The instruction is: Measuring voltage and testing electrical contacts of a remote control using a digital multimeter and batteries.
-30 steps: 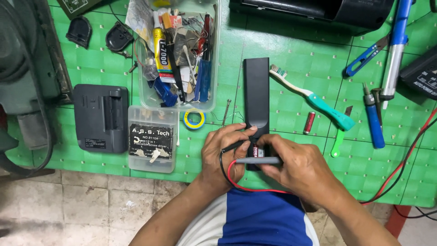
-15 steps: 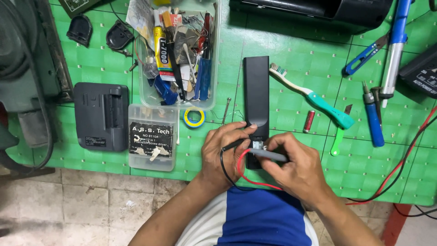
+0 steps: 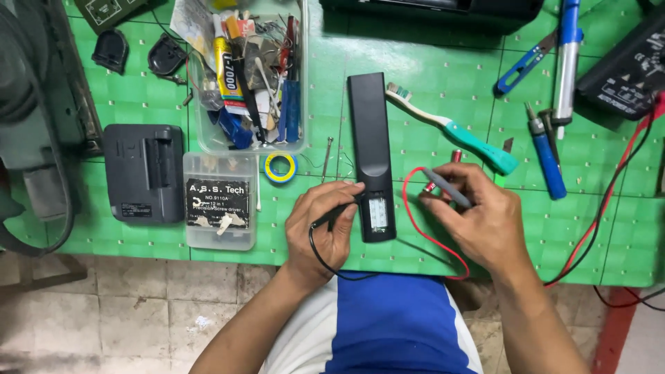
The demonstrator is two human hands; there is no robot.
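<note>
A long black remote control (image 3: 372, 149) lies face down on the green mat (image 3: 429, 90), its battery bay open at the near end. My left hand (image 3: 325, 225) holds a black test probe with a black lead against the left side of that bay. To the right of the remote, my right hand (image 3: 478, 215) grips a grey-handled probe (image 3: 448, 187) with a red lead (image 3: 422, 232), lifted clear of the remote.
A clear tub of tools (image 3: 253, 76) and a small screwdriver-set box (image 3: 220, 201) sit left of the remote, with a tape roll (image 3: 280, 167) and a black charger (image 3: 144, 173). A toothbrush (image 3: 457, 131), snips (image 3: 523, 64), a soldering iron (image 3: 566, 52) and a meter (image 3: 627, 69) lie to the right.
My right hand has drawn the red-lead probe away from the remote's near end to the right. My left hand stays at the battery bay with the black probe.
</note>
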